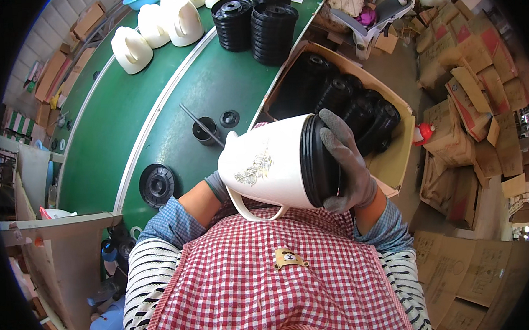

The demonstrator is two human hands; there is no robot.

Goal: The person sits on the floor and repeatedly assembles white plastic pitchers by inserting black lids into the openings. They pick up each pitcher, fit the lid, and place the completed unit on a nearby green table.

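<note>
A white jug (276, 155) with a feather-like leaf print lies tilted on its side in front of my apron, its handle (258, 212) pointing toward me. My right hand (348, 167), in a grey glove, grips the black ribbed base part (316, 163) at the jug's right end. My left hand goes behind the jug's left end; only its glove cuff (217, 187) shows and the fingers are hidden. Just beyond, a thin grey rod (197, 121) crosses a small black cup (205, 131). A small black round cap (229, 118) and a black ribbed disc (158, 185) lie on the green table.
Several white jug bodies (182, 21) stand at the far side of the green table (126, 118). Stacks of black ribbed parts (274, 35) are beside them. An open carton (394, 165) of black parts stands at my right, with piled cardboard boxes (467, 79) beyond.
</note>
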